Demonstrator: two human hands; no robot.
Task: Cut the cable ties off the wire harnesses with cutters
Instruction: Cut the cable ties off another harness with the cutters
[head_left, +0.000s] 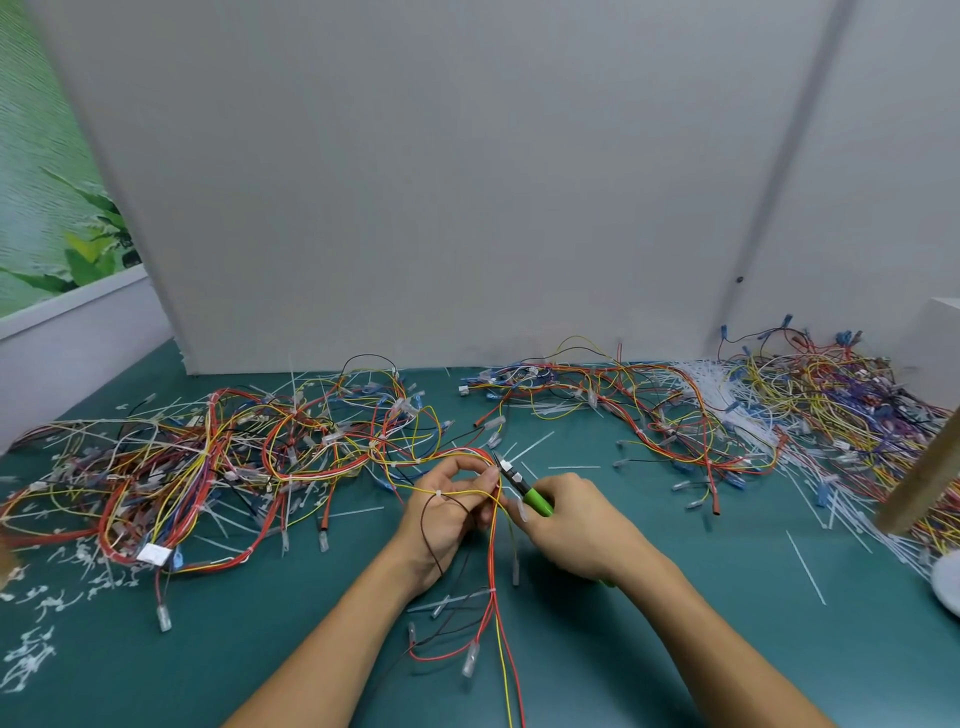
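Pinching harness (493, 525) betw. hands, cutters (522, 486) seemingly at tie.

head cam — worn, faces forward-down | close over hands (514, 514) (wide-angle) | green table (675, 597), wall behind

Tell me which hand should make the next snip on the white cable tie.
Right. The right hand already grips the green-handled cutters, whose tip sits at the white cable tie. The left hand is occupied pinching the red and yellow wire harness steady.
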